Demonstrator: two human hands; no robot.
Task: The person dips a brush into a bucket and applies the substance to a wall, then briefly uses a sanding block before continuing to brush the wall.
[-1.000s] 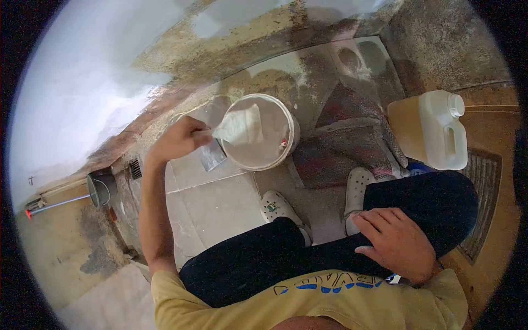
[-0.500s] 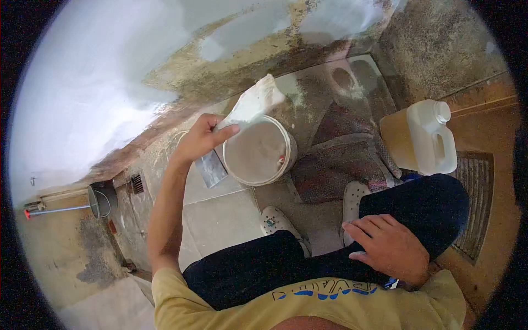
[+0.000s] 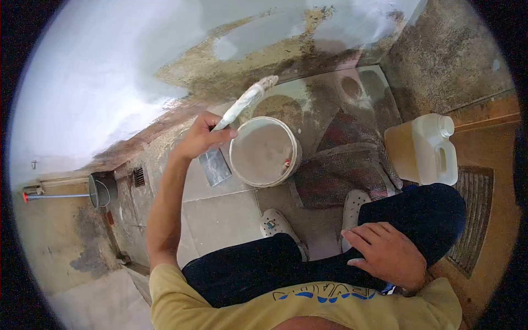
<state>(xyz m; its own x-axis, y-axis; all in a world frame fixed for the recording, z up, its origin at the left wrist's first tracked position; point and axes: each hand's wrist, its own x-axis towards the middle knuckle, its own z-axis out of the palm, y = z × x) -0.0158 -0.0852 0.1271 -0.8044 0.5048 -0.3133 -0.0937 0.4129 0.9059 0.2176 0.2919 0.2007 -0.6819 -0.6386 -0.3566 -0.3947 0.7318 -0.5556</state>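
In my left hand [image 3: 204,136] is a flat paintbrush [image 3: 246,103] smeared with white, its dirty bristle end tilted up toward the wall. The fingers close round its handle, and the brush is seen nearly edge-on. Just below and right of this hand stands a white bucket [image 3: 297,155] holding greyish-white stuff, with a small red-and-white bit inside. A grey flat metal blade or plate [image 3: 215,168] lies on the floor beside the bucket. My right hand [image 3: 388,254] rests on my right thigh, fingers stretched out and holding nothing.
A jug of yellowish liquid [image 3: 422,149] stands right of a dark rumpled mat [image 3: 344,173]. Ahead is a patchy white-painted wall [image 3: 129,82]. A grey bucket [image 3: 102,191] and a blue-handled tool [image 3: 58,196] are far left. A vented wooden door [image 3: 479,203] stands at right.
My left hand has turned the brush from its broad face to nearly edge-on, above the bucket's rim. The right hand stays on the thigh. The view has shifted slightly.
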